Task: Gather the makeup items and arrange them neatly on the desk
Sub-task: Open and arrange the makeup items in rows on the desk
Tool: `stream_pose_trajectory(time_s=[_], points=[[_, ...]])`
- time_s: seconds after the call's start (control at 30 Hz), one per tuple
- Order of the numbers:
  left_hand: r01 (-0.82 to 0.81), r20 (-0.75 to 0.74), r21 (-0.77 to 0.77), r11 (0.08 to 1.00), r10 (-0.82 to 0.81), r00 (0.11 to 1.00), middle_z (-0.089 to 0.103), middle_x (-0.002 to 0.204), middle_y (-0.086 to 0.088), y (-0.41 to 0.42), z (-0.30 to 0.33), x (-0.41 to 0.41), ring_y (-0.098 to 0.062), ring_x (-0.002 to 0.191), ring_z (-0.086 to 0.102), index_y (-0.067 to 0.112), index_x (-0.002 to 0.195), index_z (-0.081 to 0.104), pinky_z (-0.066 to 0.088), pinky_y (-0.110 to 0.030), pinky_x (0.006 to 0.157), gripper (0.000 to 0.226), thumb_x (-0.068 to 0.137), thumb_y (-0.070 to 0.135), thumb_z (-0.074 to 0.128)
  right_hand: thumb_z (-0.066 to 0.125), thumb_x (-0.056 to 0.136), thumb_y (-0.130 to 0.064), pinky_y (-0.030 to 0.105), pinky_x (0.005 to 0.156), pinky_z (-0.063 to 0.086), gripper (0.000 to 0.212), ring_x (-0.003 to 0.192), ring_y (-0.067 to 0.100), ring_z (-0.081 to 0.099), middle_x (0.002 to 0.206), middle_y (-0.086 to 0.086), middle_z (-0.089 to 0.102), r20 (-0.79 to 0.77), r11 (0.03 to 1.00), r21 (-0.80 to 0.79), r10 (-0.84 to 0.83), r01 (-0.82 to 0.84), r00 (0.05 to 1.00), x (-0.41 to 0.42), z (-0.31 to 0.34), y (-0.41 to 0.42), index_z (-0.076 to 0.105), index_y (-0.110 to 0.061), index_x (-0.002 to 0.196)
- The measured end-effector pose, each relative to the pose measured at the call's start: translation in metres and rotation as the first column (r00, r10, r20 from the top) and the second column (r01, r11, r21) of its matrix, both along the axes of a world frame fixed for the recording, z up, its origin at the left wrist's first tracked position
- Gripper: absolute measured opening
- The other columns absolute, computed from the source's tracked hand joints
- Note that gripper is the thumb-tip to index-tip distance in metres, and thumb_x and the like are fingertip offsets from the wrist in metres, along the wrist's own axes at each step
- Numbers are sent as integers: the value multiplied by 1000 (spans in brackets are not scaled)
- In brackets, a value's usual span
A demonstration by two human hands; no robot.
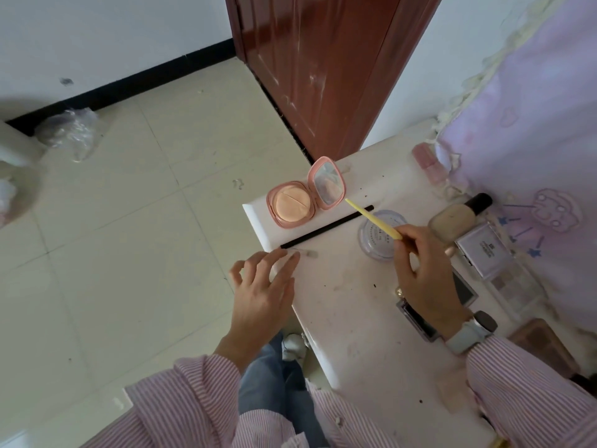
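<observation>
Right hand [426, 273] is up over the white desk [349, 305], fingers curled round a thin yellow stick [371, 218], pinching it at its near end while the far tip points toward the mirror of the open pink compact [303, 197]. That compact sits at the desk's far corner, lid propped up, peach puff showing in the base. Just in front of it lies a long black pencil [326, 227], slanting across the desktop, and the yellow stick crosses above its far end.

Left hand [261, 286] hovers at the desk's left edge, fingers spread and straight, gripping nothing, fingertips reaching just short of the pencil's near end. Whether they touch the desktop, I can't tell.

Under the yellow stick there's a round clear jar [376, 234], partly behind the right hand. Beside it, toward the wall, a foundation bottle [458, 218] with a black cap lies on its side, and next to that a small lilac palette [484, 250]. A dark case [416, 318] peeks out beneath the right wrist, which wears a pale watch [471, 333]. Pink striped sleeves [529, 389] on both arms, and a lilac printed cloth [533, 130] hangs along the right.
</observation>
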State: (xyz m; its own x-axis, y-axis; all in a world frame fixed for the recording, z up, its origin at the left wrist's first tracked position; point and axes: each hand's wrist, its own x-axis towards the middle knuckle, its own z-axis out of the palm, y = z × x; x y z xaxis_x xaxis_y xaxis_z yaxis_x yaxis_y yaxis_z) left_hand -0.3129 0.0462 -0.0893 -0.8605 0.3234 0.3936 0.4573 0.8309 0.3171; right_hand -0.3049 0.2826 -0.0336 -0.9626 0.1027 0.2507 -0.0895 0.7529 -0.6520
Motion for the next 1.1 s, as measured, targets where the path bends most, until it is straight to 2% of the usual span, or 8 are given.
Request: stream_pose_trajectory(time_s=[0.1, 0.2, 0.33, 0.47, 0.67, 0.77, 0.87, 1.1], points=[[-31, -14, -15, 999, 31, 999, 68, 100, -8, 3, 1, -12, -22, 95, 47, 11, 99, 73, 29, -40, 79, 24, 83, 21, 58, 44, 89, -20, 44, 59, 51, 31, 70, 28, 57, 80, 16, 62, -46, 987, 144, 74, -67, 996, -1, -2, -2, 60, 7, 92], [-70, -1, 46, 996, 70, 998, 67, 90, -6, 9, 3, -27, -20, 91, 45, 13, 91, 74, 28, -38, 77, 20, 83, 23, 59, 47, 88, -19, 45, 63, 51, 30, 74, 32, 60, 83, 18, 65, -94, 958, 273, 122, -92, 988, 1, -6, 0, 63, 7, 88], [-96, 18, 96, 991, 94, 995, 66, 85, -5, 15, 2, -38, -18, 89, 45, 15, 83, 74, 27, -38, 77, 16, 83, 24, 60, 41, 96, -27, 34, 77, 36, 37, 83, 23, 51, 86, 14, 65, -158, 935, 353, 94, -33, 983, 6, -8, 6, 66, 0, 89], [-114, 30, 130, 985, 111, 993, 66, 92, -9, 14, 3, -39, -21, 91, 46, 10, 90, 72, 29, -39, 79, 20, 84, 24, 59, 50, 92, -22, 33, 78, 31, 14, 83, 19, 46, 81, 7, 64, -194, 846, 517, 267, -134, 944, 9, -8, 4, 62, -13, 92], [-309, 154, 255, 916, 277, 948, 64, 92, -11, -14, 12, -23, -22, 91, 48, 6, 93, 70, 28, -33, 82, 24, 86, 17, 49, 65, 83, -14, 38, 79, 35, 5, 81, 20, 50, 83, 1, 62, -145, 776, 590, 374, -223, 916, -9, -10, -24, 66, -18, 86], [-213, 108, 208, 955, 194, 975, 66, 88, -9, -17, 11, -12, -24, 87, 54, 6, 88, 71, 31, -35, 80, 23, 85, 22, 54, 67, 76, -10, 38, 79, 34, 12, 78, 21, 56, 81, -2, 61, -76, 712, 660, 381, -240, 921, -18, -17, -40, 66, -20, 82], [-93, 45, 151, 984, 88, 995, 68, 86, -6, -7, 7, -3, -20, 87, 51, 10, 85, 73, 34, -38, 78, 21, 82, 25, 60, 65, 77, -9, 38, 77, 32, 14, 76, 22, 58, 79, -2, 61, -76, 709, 673, 350, -211, 934, -25, -22, -46, 66, -21, 84], [-132, 11, 142, 981, 132, 991, 69, 83, -4, 10, 0, -10, -24, 80, 59, 10, 81, 74, 34, -38, 76, 11, 81, 15, 63, 63, 82, -11, 34, 68, 30, 6, 75, 21, 54, 80, -4, 64, -76, 731, 638, 374, -243, 924, -37, -22, -43, 65, -17, 81]])
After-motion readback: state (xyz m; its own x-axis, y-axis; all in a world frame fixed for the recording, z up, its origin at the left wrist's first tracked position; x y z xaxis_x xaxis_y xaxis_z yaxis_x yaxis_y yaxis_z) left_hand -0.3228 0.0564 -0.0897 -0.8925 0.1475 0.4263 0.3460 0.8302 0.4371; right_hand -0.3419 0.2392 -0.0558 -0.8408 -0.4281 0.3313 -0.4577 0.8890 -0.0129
